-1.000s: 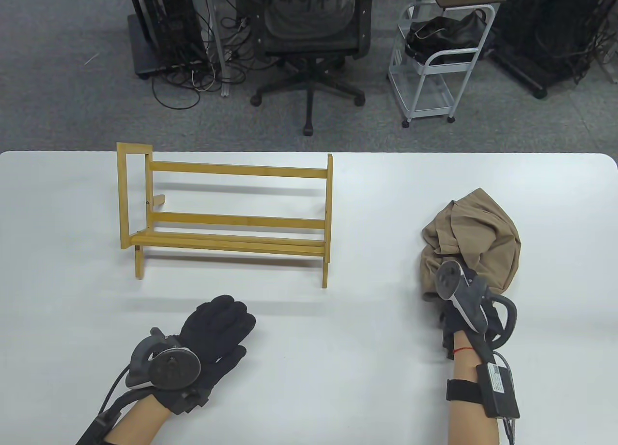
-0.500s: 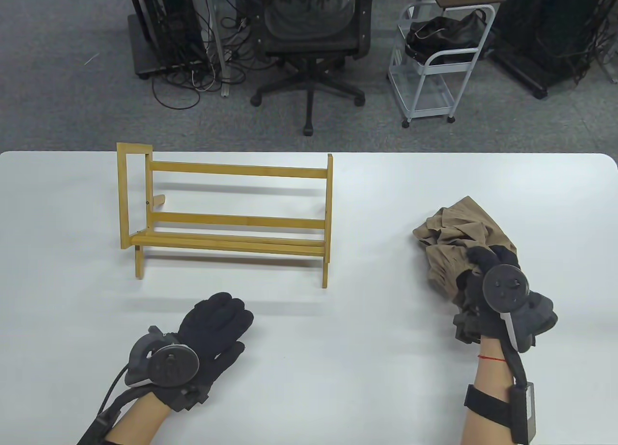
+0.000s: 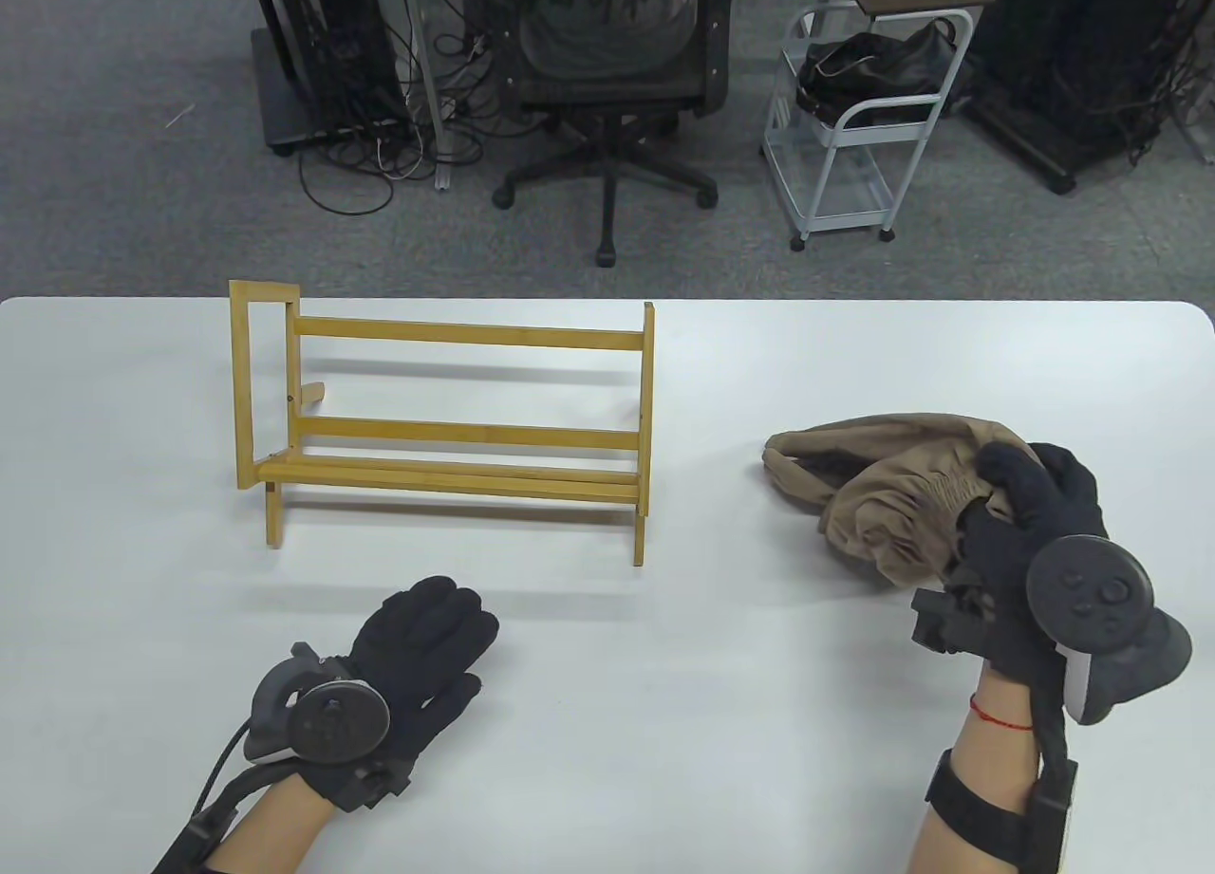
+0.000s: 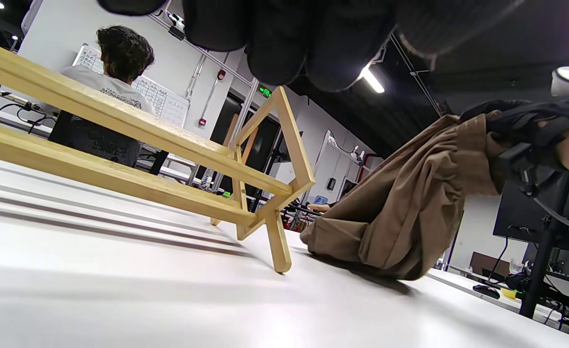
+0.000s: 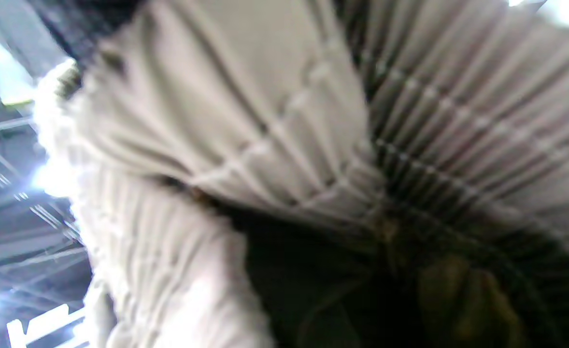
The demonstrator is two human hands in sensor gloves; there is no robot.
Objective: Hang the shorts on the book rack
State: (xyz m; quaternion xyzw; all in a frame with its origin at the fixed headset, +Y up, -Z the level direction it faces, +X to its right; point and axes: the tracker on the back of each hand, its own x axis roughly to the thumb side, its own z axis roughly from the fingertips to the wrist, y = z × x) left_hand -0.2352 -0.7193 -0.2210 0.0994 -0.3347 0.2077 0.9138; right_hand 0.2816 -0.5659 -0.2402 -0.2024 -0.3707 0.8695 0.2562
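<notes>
The tan shorts (image 3: 883, 494) are bunched at the table's right. My right hand (image 3: 1030, 509) grips them at their elastic waistband and holds that end raised, while the other end still touches the table. They also show in the left wrist view (image 4: 410, 208), and their gathered fabric (image 5: 275, 145) fills the right wrist view. The wooden book rack (image 3: 446, 418) stands upright at the left middle, its top rail bare; it also shows in the left wrist view (image 4: 168, 159). My left hand (image 3: 427, 632) rests flat on the table in front of the rack, fingers extended and holding nothing.
The white table (image 3: 664, 722) has bare surface between the rack and the shorts. Beyond its far edge stand an office chair (image 3: 607, 67), a white cart (image 3: 864, 124) and tangled cables on the floor.
My right hand turned over, took hold of the shorts and lifted them up and toward me, stretching the fabric leftward. My left hand stayed nearly still.
</notes>
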